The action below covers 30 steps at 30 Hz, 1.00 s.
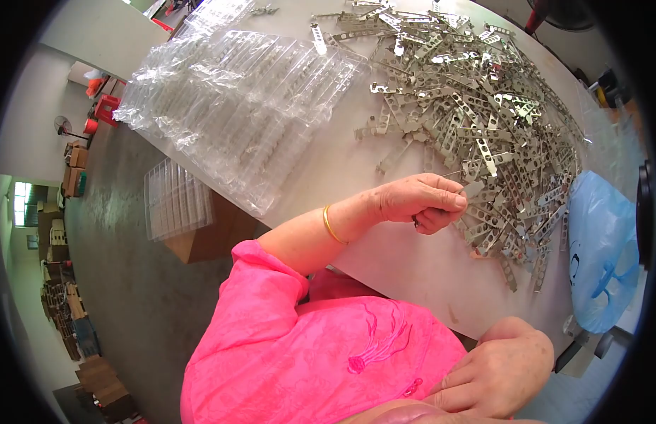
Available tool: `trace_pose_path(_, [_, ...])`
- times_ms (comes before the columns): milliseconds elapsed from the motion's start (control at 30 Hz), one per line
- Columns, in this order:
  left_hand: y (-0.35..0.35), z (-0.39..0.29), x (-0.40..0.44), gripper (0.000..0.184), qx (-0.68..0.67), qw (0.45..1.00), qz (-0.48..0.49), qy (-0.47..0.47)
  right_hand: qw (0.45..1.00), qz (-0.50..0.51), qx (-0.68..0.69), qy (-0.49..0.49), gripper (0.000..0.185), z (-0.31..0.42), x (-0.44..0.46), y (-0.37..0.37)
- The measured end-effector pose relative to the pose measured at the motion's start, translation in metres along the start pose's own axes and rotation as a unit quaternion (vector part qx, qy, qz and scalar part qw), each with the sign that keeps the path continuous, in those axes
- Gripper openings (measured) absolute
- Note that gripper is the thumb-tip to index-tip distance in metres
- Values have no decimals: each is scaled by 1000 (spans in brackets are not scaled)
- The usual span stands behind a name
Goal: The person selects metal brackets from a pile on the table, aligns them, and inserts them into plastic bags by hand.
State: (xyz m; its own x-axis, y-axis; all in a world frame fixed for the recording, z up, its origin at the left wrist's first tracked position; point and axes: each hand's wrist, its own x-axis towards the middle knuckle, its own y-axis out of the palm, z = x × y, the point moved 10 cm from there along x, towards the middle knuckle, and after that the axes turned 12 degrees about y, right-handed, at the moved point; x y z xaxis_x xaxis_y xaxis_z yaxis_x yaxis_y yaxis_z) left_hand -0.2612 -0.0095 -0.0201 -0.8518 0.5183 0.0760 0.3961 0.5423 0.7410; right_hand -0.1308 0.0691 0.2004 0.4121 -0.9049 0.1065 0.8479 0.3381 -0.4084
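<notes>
My left hand (428, 203), with a gold bangle (331, 225) on its forearm, is closed in a pinch at the near edge of a pile of perforated metal strips (476, 120). Between thumb and fingers is a flat metal piece (473, 189), its far end overlapping the pile. My right hand (501, 367) is at my chest, against the pink shirt (328, 346). Its fingers are bent and pressed together; whatever they hold, if anything, is hidden.
Clear plastic trays (243, 99) are stacked in a crinkled heap on the table's left. A blue plastic bag (602, 254) sits at its right edge. Below the left edge, another clear tray (176, 201) rests on a cardboard box (215, 230).
</notes>
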Motion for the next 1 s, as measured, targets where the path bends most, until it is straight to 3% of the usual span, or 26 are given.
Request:
trace_pose_path(133, [-1,-2,0,22,9,1000,-4,8,997,43,-64,-15,18,-6,-6,14])
trace_pose_path(333, [0,-8,2,26,19,1000,3,23,992,56,-112,29,25,-12,-1,15])
trace_pose_path(400, [-7,-7,1,27,5,1000,-17,24,992,45,-117,1,29,-5,2,17])
trace_pose_path(433, [-9,-10,0,27,24,998,-54,27,992,28,-117,38,29,-12,3,17])
trace_pose_path(533, [-12,-17,0,26,61,993,-91,50,999,4,-48,-14,28,-3,-2,26])
trace_pose_path(600, [-10,-18,3,27,66,993,-70,69,998,-36,-11,-43,19,-3,-1,25])
trace_pose_path(700, [2,-17,6,29,64,995,-9,75,1000,7,7,15,32,-7,5,34])
trace_pose_path(1000, [-7,-20,6,31,86,990,-62,91,1000,-13,-6,-4,30,2,-2,40])
